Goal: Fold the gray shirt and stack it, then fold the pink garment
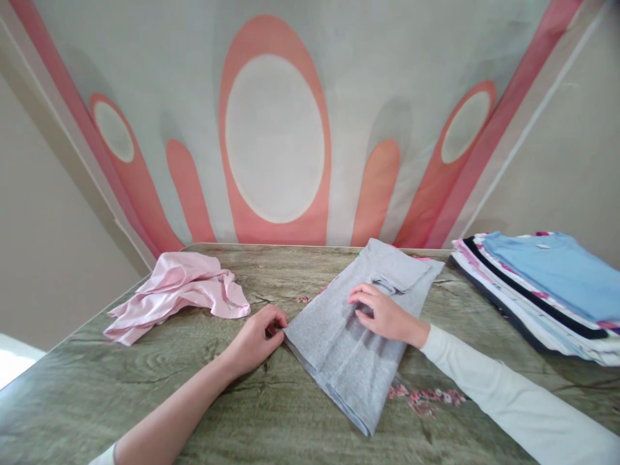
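Note:
A grey garment (339, 349), folded into a long shape, lies slantwise on the wood-patterned table (232, 413). At its left corner, my left hand (256, 339) pinches the cloth between thumb and fingertips. My right hand (385, 313) is over the middle of the garment, palm down, with its fingers apart and holding nothing. Just beyond the right fingers a small folded flap shows on the cloth. Whether the right fingertips touch the fabric is hard to tell.
A crumpled pink cloth (181, 290) lies at the left. On the right stands a stack of folded clothes with a light blue shirt (552, 265) on top. The table's far edge meets a backdrop (339, 129) with red and white shapes.

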The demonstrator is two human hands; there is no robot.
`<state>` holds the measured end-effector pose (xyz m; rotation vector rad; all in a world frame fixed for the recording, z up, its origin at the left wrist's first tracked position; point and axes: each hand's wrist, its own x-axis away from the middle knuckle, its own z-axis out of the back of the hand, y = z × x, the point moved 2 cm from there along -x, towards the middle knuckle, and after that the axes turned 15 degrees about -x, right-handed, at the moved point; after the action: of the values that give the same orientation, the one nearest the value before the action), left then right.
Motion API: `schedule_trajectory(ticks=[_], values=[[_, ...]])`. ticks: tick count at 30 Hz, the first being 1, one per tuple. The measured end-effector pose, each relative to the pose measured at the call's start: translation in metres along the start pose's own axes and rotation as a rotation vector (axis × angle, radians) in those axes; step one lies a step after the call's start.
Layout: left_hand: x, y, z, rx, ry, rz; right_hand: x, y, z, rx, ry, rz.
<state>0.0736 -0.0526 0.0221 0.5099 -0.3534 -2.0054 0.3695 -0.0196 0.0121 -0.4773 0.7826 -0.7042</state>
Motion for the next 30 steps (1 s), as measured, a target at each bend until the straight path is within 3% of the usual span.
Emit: schedule_trajectory(ticks=[6, 11, 15, 19, 22, 24, 26, 30], values=[[0.004, 0.002, -0.001, 0.004, 0.007, 0.017, 0.004, -0.022, -0.012, -0.024, -0.188, 0.061], [0.005, 0.004, -0.005, -0.017, 0.007, 0.054, 0.001, -0.031, -0.022, 0.144, -0.237, 0.127], [0.006, 0.005, -0.004, -0.040, 0.043, 0.054, -0.002, -0.034, -0.025, 0.197, -0.206, 0.126], [0.004, 0.003, -0.001, -0.037, 0.081, 0.050, -0.003, -0.043, -0.021, 0.088, -0.093, 0.078], [0.005, -0.001, 0.003, -0.071, 0.082, 0.061, -0.002, -0.052, -0.018, -0.089, -0.211, 0.033], [0.009, -0.006, 0.006, -0.121, 0.081, 0.074, -0.005, -0.054, -0.011, -0.207, -0.367, 0.005], [0.016, -0.011, 0.007, -0.176, 0.071, 0.085, -0.015, -0.044, 0.005, -0.270, -0.405, -0.070], [0.030, -0.018, 0.008, -0.225, 0.024, 0.100, -0.055, 0.019, 0.060, -0.199, -0.169, -0.292]])
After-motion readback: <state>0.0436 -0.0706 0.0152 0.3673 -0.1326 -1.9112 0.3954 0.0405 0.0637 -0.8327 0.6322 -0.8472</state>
